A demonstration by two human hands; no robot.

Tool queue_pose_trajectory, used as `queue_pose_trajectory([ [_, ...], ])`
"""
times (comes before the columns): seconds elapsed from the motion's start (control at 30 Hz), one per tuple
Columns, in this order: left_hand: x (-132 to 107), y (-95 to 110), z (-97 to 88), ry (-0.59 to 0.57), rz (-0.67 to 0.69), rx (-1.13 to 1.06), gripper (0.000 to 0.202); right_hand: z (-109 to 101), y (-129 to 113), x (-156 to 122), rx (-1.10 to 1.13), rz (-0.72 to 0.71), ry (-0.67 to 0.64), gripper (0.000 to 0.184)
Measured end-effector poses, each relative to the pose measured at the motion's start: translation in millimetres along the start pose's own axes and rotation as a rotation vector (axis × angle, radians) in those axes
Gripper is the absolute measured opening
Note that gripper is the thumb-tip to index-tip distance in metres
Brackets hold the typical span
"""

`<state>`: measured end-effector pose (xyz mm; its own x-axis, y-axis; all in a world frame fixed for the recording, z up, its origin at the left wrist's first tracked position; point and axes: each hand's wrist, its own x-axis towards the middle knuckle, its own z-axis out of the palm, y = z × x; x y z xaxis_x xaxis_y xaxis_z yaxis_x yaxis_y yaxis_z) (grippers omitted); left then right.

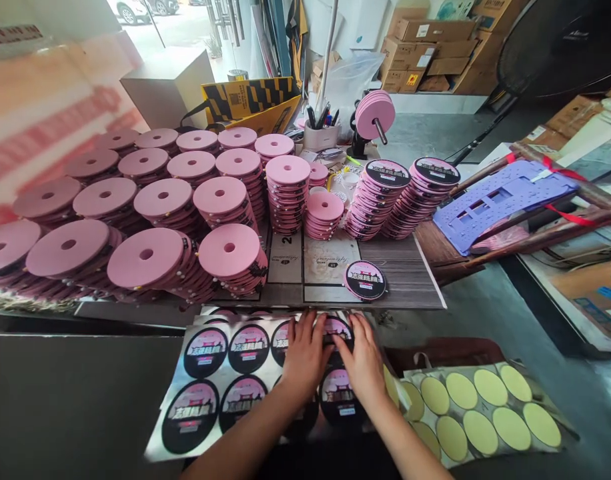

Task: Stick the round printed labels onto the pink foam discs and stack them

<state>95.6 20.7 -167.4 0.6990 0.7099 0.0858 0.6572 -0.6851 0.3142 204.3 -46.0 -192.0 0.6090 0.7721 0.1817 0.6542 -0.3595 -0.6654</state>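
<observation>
A silvery sheet of round stickers (204, 351), printed black and pink with white lettering, lies in front of me below the table edge. My left hand (304, 357) rests on its upper part, fingers stretched forward and the thumb pointing right. Beside it, my right hand (364, 360) has its fingers reaching forward and its thumb apart from them, turned inward. Between both hands is one round sticker (338, 328), partly covered by the fingertips; whether its edge is lifted is hidden. On the table just beyond, a pink disc with a black printed label (365, 280) lies flat.
Several stacks of pink spools (145, 255) with centre holes cover the table's left and middle. Two leaning stacks of labelled spools (378, 200) stand right. A pen holder (321, 137) and spindle-mounted pink discs (374, 115) are behind. A sheet with yellow circles (465, 430) lies lower right.
</observation>
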Motion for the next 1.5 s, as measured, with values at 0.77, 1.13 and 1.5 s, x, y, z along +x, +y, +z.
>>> queue_pose_trajectory([
  [0.77, 4.9, 23.1, 1.6, 0.018, -0.053, 0.015, 0.045, -19.9, 8.0, 0.6, 0.125, 0.083, 0.127, 0.03],
  [1.13, 4.7, 22.2, 2.1, 0.031, -0.05, 0.016, 0.045, -15.7, 4.3, 11.6, 0.234, 0.196, 0.114, 0.034],
  [1.5, 6.1, 23.0, 4.3, 0.03, -0.068, 0.028, 0.044, -7.2, 16.4, 13.9, 0.306, 0.243, 0.098, 0.039],
])
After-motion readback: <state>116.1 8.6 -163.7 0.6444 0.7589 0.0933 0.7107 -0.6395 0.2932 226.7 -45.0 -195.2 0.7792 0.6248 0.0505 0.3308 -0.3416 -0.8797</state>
